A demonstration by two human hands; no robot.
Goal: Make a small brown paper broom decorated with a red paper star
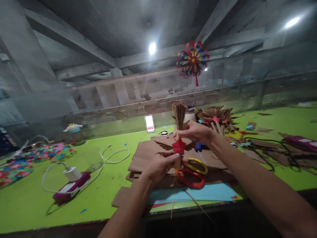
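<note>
My left hand (162,163) pinches the lower part of a folded brown paper craft (180,115), just below a red star (179,146) on its front. Higher up, my right hand (193,130) is closed round the pleated upright part of the same craft. Pleated brown folds spread to both sides behind the star. Scissors with red and yellow handles (192,181) lie right beneath the hands, on brown paper sheets (142,155). A yellow string hangs below the craft. Light blue paper (213,194) lies at the table's front edge.
Finished-looking pleated brown crafts (218,115) lie at the back right, beside paper scraps and a black cord. On the left are a purple power strip (71,188) with a white charger and cable, a clear cup, and many coloured paper stars (53,152). A paper flower (193,60) hangs above.
</note>
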